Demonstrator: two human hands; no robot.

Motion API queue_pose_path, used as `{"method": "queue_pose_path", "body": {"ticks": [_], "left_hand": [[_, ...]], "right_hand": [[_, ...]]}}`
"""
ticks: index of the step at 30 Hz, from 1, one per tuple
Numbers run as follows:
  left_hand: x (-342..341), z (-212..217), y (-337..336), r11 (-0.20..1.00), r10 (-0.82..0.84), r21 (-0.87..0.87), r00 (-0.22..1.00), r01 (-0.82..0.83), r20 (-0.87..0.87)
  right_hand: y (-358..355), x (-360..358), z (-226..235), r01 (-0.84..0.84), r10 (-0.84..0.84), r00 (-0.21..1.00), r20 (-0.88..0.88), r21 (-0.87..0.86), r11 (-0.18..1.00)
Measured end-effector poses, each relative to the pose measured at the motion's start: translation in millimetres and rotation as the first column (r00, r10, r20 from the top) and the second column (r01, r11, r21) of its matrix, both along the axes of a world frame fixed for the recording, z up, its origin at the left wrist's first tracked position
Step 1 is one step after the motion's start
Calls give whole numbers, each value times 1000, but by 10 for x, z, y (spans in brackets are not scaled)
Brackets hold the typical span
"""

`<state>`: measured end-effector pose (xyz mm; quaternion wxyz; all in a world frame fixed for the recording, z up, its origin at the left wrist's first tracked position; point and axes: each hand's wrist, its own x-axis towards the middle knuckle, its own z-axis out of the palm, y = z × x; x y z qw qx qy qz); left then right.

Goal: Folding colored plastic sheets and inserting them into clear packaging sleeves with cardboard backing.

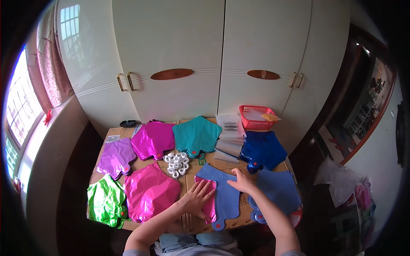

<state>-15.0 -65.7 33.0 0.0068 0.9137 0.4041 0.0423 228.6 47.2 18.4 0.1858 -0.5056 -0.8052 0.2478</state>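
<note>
A blue flat foil balloon lies folded in front of me, its round-ended tab pointing toward me. On its left part rests a narrow folded pink foil piece. My left hand is spread flat across that pink piece. At the blue balloon's upper right edge is my right hand, thumb and forefinger apart; its other fingers are partly hidden. To the right sits a stack of similar blue foil balloons, partly behind my right forearm. A large pink foil stack lies to the left.
Cardboard covers the table. Around it lie green, lilac, magenta, teal and dark blue foil stacks. White ribbon rolls are heaped centrally. Clear plastic bags and a red basket stand behind.
</note>
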Motion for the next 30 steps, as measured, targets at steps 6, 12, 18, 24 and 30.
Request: {"method": "queue_pose_path", "body": {"ticks": [6,12,18,24,30], "left_hand": [[46,-58,-35,999,49,0,999,-49,-16],[59,-78,-61,997,71,-8,997,-71,15],[125,-141,-87,994,104,17,994,-105,41],[145,-137,-155,987,161,10,986,-162,37],[160,-137,-140,986,162,16,985,-164,65]], "right_hand": [[204,-30,185,35,9,990,140,-305,952],[192,82,116,-51,19,997,-79,-431,901],[-224,225,-307,31,-313,844,-436,-543,839],[-843,-65,17,242,-242,970,14,8,970],[-1101,-223,19,83,-87,996,21,129,988]]}}
